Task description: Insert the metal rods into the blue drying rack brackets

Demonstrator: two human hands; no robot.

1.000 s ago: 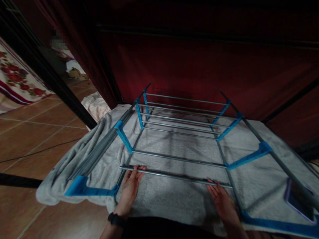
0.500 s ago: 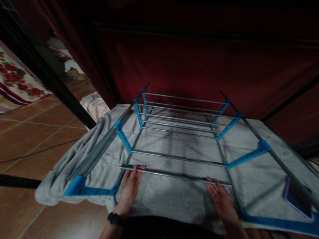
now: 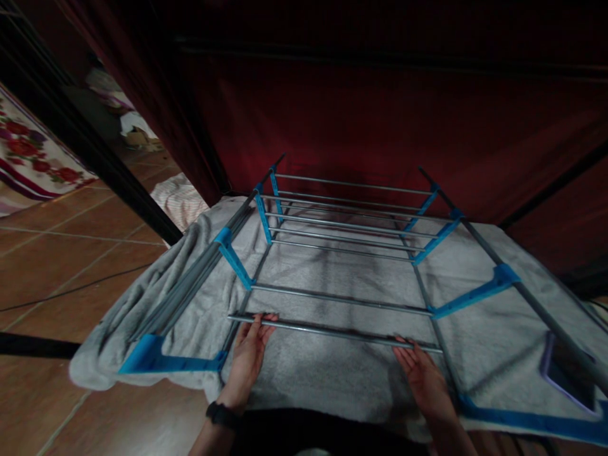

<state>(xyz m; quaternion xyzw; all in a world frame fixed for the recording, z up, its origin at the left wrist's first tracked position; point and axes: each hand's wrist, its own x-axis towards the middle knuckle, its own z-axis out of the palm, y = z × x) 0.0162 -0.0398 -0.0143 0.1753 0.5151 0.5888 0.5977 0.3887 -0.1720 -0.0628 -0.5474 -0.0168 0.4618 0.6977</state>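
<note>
A metal rack frame (image 3: 342, 237) with grey rods and blue plastic connectors lies on a grey towel (image 3: 313, 373). A loose grey rod (image 3: 332, 330) lies across the frame's near end. My left hand (image 3: 247, 358) rests flat with fingers stretched out, fingertips touching the rod's left end. My right hand (image 3: 422, 373) lies the same way, fingertips at the rod's right end. A dark band sits on my left wrist.
A blue connector piece (image 3: 164, 360) lies at the towel's near left corner, a bundle of rods (image 3: 190, 282) along its left side. A purple-edged phone (image 3: 567, 373) lies at right. A dark red fabric wall stands behind. Brown tiled floor and a floral mat are at left.
Both hands stay with their fingertips on the rod; the view has shifted slightly and nothing else has moved.
</note>
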